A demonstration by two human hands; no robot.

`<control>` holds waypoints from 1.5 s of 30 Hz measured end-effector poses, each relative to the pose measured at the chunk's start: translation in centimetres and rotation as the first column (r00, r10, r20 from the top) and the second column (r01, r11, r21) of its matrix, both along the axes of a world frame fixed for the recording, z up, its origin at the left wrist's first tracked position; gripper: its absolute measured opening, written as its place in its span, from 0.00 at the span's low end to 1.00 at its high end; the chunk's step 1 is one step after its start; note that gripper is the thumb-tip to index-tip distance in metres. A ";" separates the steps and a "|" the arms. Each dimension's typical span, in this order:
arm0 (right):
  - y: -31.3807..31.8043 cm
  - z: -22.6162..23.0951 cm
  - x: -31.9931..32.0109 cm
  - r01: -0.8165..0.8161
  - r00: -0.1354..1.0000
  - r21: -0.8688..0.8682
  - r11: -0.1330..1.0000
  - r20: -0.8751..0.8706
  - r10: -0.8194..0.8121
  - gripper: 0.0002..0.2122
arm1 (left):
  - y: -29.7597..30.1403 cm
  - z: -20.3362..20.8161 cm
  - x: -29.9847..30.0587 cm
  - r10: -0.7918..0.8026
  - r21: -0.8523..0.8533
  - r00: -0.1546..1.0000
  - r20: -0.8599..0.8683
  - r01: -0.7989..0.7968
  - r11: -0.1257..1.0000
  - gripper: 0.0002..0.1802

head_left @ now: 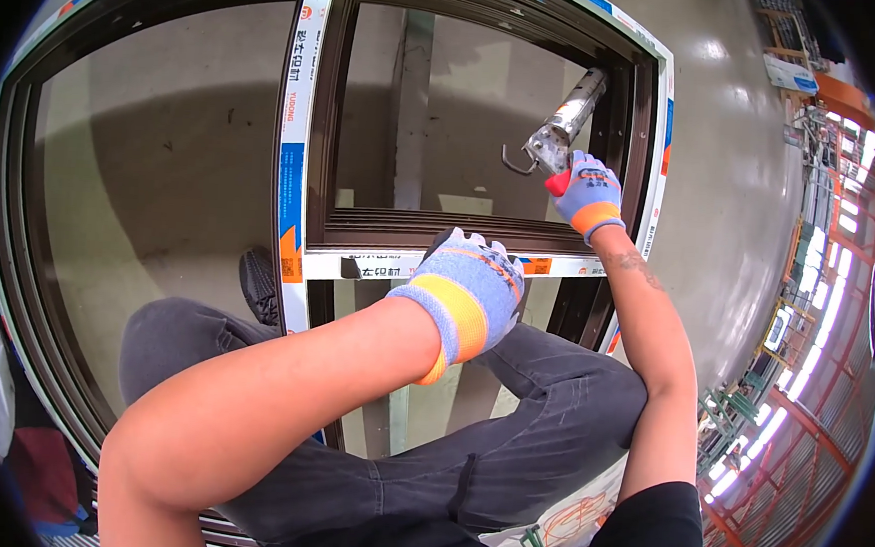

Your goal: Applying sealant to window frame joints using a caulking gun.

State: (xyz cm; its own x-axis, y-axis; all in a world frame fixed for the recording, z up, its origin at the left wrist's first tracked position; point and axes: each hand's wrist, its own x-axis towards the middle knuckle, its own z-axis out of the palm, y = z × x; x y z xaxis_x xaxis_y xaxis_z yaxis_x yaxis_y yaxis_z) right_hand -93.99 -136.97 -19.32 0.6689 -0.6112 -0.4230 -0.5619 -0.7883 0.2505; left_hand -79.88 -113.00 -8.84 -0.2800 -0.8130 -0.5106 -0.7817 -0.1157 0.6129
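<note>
My right hand [591, 191], in a blue-grey glove with an orange cuff, is closed on the handle end of a silver caulking gun [574, 106]. Its barrel points away toward the far right corner of a dark brown window frame [474, 244], and a hooked rod sticks out at the near end. Something red shows beside my right thumb. At the frame's near crossbar is my left hand [472, 286], gloved alike, its fingers curled down. A dark bit shows at its far left edge; what lies under the fingers is hidden.
Printed protective film [298, 105] covers the frame's outer faces. A wider frame section [24, 148] extends left. Beneath the openings lies grey floor [166, 127] with a pale support bar [415, 82]. My bent legs [508, 428] and a dark shoe [258, 285] are close to the frame. Racks stand far right.
</note>
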 end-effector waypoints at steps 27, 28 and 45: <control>-0.4 0.3 0.9 0.088 0.996 0.044 0.995 -0.003 -0.088 0.20 | 0.4 -0.4 0.1 0.022 -0.037 1.000 -0.001 -0.022 0.999 0.27; -0.5 0.3 0.9 0.097 0.995 0.051 0.994 0.010 -0.098 0.20 | 0.3 -0.4 0.1 0.020 -0.037 1.000 -0.002 -0.021 0.999 0.27; -1.1 0.4 1.2 0.115 0.993 0.052 0.992 0.034 -0.117 0.23 | 0.2 -0.2 0.4 0.014 -0.009 1.000 -0.006 -0.014 1.000 0.26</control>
